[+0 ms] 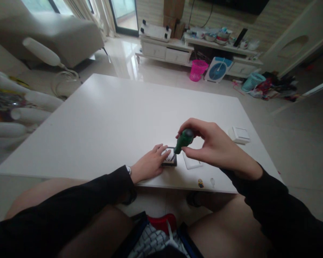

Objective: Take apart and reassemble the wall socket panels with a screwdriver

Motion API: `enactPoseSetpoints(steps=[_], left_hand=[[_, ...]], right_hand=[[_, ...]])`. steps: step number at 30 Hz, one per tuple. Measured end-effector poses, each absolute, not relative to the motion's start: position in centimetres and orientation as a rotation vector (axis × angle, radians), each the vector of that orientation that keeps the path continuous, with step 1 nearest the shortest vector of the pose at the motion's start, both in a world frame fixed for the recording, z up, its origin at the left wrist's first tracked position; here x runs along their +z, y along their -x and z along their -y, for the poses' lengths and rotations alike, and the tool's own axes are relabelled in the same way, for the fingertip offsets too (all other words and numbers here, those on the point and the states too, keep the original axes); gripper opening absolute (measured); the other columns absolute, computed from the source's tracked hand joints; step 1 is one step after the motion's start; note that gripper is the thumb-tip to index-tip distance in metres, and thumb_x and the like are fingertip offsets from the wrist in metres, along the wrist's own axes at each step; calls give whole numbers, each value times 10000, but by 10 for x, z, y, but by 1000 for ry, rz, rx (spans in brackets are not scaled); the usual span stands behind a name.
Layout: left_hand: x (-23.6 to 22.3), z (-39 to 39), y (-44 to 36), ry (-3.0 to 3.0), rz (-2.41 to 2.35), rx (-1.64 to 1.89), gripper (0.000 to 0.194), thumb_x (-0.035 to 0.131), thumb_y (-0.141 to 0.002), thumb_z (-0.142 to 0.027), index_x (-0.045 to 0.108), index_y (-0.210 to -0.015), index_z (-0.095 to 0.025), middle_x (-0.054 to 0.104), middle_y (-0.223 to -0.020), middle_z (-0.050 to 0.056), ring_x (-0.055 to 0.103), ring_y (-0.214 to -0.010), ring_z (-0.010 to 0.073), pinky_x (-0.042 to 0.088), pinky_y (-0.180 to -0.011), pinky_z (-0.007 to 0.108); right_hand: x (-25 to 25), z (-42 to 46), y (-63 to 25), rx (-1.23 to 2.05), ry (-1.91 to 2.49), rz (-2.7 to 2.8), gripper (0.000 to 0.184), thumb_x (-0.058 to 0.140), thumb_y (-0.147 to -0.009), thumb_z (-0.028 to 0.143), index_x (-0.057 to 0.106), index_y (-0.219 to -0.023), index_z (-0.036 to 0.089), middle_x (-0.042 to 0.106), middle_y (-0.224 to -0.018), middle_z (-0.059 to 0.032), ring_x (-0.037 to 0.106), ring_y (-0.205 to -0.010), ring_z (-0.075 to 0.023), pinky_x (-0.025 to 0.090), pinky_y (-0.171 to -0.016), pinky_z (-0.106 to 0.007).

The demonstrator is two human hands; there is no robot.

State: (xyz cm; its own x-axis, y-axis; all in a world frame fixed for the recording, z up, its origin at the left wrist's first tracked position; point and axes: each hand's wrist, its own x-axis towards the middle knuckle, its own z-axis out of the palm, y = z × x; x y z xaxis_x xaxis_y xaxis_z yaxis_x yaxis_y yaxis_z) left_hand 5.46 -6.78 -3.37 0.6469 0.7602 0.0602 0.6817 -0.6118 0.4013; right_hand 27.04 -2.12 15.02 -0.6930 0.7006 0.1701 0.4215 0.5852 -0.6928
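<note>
The person sits bent to the white surface (118, 111), where a black-rimmed wall socket (165, 156) lies near the close edge. The left hand (150, 163) has its fingers lightly spread over the left part of that socket (something silvery, a watch perhaps, peeks from the black cuff). Above the socket and to its right, the right hand (211, 139) pinches the green handle of a screwdriver (183, 142) between thumb and fingers, the shaft slanting down to the socket's face; I can't make out whether its tip sits in a screw. Just right of the socket lies a white square plate (191, 165); farther right stands a boxy white wall switch (239, 135). A minion sticker (200, 183) lies nearer the person than the socket.
</note>
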Motion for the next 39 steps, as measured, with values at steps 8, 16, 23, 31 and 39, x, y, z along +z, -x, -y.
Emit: enactPoseSetpoints(steps=[8, 16, 23, 31, 39], left_hand=[[-31, 69, -56, -2560, -1179, 309, 674, 631, -846, -176, 365, -1465, -151, 416, -1525, 192, 330, -1467, 392, 386, -1207, 527], [-32, 70, -55, -2563, -1133, 317, 659, 638, -829, -159, 398, -1443, -153, 408, -1536, 180, 326, -1467, 378, 390, -1219, 517], [-32, 70, -56, -2536, -1099, 318, 690, 638, -827, -151, 386, -1469, -139, 414, -1536, 188, 331, -1459, 359, 380, -1237, 509], [-32, 70, -55, -2520, -1096, 324, 696, 635, -836, -151, 378, -1483, -152, 414, -1539, 184, 324, -1461, 358, 392, -1226, 514], [-28, 69, -55, -2500, -1068, 342, 713, 625, -822, -132, 368, -1486, -167, 414, -1532, 176, 320, -1464, 341, 384, -1232, 514]], right_hand=[[139, 15, -287, 918, 973, 2072, 343, 595, -856, 135, 552, -1180, 239, 660, -976, -5, 659, -894, -187, 510, -776, -324], [70, 2, -310, 883, 1267, 2477, 89, 632, -864, 196, 687, -798, 172, 651, -687, 7, 572, -642, -140, 408, -659, -274], [31, 10, -291, 804, 1209, 2829, 84, 665, -880, 173, 749, -890, 174, 768, -867, -64, 669, -805, -182, 419, -743, -266], [22, 13, -285, 600, 1292, 2966, 92, 644, -915, 232, 726, -919, 192, 777, -940, -74, 696, -858, -208, 394, -727, -280], [23, 16, -278, 495, 1279, 3061, 90, 627, -930, 227, 705, -953, 189, 778, -994, -90, 722, -912, -226, 426, -745, -284]])
